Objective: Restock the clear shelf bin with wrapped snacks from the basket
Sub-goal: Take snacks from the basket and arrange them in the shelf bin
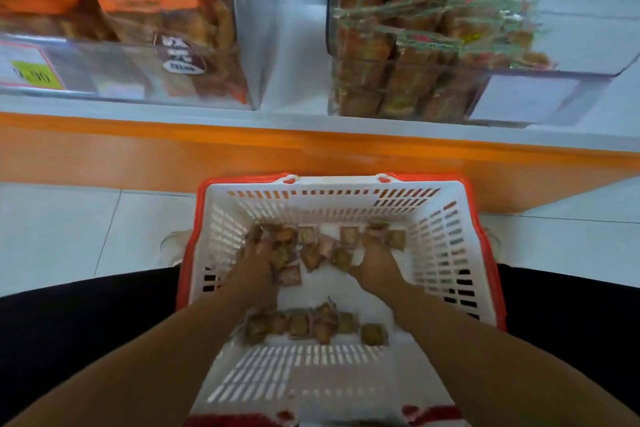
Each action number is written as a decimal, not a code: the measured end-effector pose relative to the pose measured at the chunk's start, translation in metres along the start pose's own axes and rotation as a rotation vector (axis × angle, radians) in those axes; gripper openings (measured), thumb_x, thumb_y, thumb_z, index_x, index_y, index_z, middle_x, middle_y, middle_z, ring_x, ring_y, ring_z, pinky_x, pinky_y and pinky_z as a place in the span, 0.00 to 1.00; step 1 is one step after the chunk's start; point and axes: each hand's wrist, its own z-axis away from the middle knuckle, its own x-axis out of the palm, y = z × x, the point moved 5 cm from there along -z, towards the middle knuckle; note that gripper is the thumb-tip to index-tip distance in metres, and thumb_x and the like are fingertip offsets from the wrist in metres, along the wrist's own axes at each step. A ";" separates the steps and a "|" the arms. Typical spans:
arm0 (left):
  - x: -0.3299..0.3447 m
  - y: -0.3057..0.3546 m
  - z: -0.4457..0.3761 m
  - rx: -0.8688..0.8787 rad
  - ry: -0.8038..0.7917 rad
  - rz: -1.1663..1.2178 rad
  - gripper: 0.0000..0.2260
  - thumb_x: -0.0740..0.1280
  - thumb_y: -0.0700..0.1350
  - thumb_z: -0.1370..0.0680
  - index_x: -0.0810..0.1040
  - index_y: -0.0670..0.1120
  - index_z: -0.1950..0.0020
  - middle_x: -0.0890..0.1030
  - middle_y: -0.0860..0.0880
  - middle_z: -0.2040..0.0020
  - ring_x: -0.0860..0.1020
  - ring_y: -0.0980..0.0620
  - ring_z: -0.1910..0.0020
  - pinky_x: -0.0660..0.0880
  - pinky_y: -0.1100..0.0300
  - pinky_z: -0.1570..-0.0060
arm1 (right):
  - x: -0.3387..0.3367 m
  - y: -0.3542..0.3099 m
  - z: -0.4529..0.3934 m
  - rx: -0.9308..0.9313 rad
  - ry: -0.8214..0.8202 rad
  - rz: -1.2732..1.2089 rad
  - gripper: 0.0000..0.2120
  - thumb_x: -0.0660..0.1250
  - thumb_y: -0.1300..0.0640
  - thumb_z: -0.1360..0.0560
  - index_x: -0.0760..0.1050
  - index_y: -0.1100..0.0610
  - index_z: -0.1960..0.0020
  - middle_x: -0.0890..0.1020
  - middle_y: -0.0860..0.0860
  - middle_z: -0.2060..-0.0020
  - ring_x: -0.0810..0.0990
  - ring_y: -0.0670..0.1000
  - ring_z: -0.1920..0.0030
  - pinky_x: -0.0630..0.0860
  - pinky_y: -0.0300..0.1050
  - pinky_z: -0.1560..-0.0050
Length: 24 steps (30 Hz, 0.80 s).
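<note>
A white basket with a red rim [446, 246] sits on the floor between my knees. Several small wrapped snacks [311, 255] lie at its far side, and another row of wrapped snacks [301, 324] lies nearer me. My left hand [258, 256] reaches down into the far cluster, fingers curled round some snacks. My right hand [375, 258] is on the right part of that cluster, fingers curled over snacks. The clear shelf bin [540, 87] stands on the shelf at upper right, its left half stacked with the same wrapped snacks.
Another clear bin [114, 80] with orange snack bags stands on the shelf at upper left, a yellow price tag on its front. An orange shelf front [173, 152] runs across above the basket. Pale floor tiles [69, 236] lie on either side.
</note>
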 end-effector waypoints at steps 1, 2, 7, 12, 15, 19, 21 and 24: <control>0.004 -0.001 -0.007 0.021 0.031 0.017 0.48 0.72 0.47 0.30 0.47 0.48 0.17 0.39 0.41 0.19 0.52 0.35 0.21 0.66 0.42 0.29 | 0.000 -0.001 -0.014 0.004 0.014 0.012 0.31 0.74 0.53 0.27 0.67 0.58 0.27 0.73 0.59 0.32 0.71 0.60 0.32 0.68 0.47 0.34; 0.007 -0.002 -0.012 0.010 0.048 0.044 0.47 0.73 0.46 0.29 0.49 0.49 0.17 0.40 0.42 0.19 0.52 0.35 0.21 0.65 0.43 0.28 | 0.002 0.001 -0.027 0.031 0.006 0.025 0.34 0.75 0.53 0.28 0.66 0.58 0.26 0.70 0.58 0.29 0.68 0.60 0.30 0.66 0.50 0.31; 0.015 -0.005 -0.031 -0.056 0.146 0.137 0.40 0.72 0.42 0.29 0.58 0.53 0.20 0.52 0.41 0.23 0.67 0.34 0.29 0.70 0.44 0.32 | 0.027 -0.006 -0.054 -0.063 -0.091 -0.015 0.25 0.72 0.51 0.25 0.68 0.55 0.32 0.80 0.55 0.50 0.81 0.59 0.51 0.80 0.55 0.54; 0.027 -0.001 -0.052 -0.027 0.091 0.172 0.40 0.76 0.45 0.31 0.61 0.57 0.22 0.59 0.42 0.25 0.72 0.34 0.33 0.72 0.44 0.34 | 0.069 -0.014 -0.064 -0.109 -0.186 0.058 0.21 0.73 0.50 0.26 0.63 0.40 0.42 0.65 0.43 0.49 0.65 0.36 0.60 0.68 0.44 0.49; 0.040 0.001 -0.061 -0.030 0.042 0.038 0.45 0.75 0.49 0.30 0.52 0.61 0.20 0.49 0.42 0.19 0.69 0.33 0.29 0.70 0.42 0.32 | 0.078 -0.011 -0.065 0.072 -0.199 -0.079 0.33 0.74 0.53 0.29 0.65 0.47 0.28 0.63 0.50 0.36 0.71 0.45 0.43 0.67 0.45 0.43; 0.041 -0.005 -0.071 0.059 -0.013 0.035 0.49 0.79 0.54 0.35 0.54 0.59 0.20 0.54 0.42 0.21 0.72 0.34 0.31 0.73 0.43 0.34 | 0.073 -0.013 -0.068 0.104 -0.322 -0.131 0.45 0.78 0.43 0.40 0.63 0.53 0.29 0.63 0.59 0.35 0.68 0.61 0.37 0.71 0.46 0.36; 0.043 -0.003 -0.071 0.131 -0.034 0.099 0.48 0.80 0.55 0.36 0.59 0.54 0.21 0.60 0.42 0.23 0.71 0.38 0.30 0.72 0.46 0.33 | 0.076 -0.016 -0.065 0.065 -0.368 -0.147 0.40 0.81 0.51 0.37 0.65 0.53 0.30 0.67 0.59 0.37 0.69 0.61 0.37 0.73 0.50 0.36; 0.047 0.000 -0.068 0.157 -0.062 0.276 0.49 0.81 0.54 0.38 0.62 0.46 0.22 0.65 0.40 0.26 0.66 0.40 0.27 0.67 0.47 0.29 | 0.076 -0.016 -0.057 0.090 -0.370 -0.407 0.40 0.82 0.64 0.38 0.68 0.55 0.31 0.75 0.57 0.38 0.76 0.60 0.38 0.78 0.61 0.40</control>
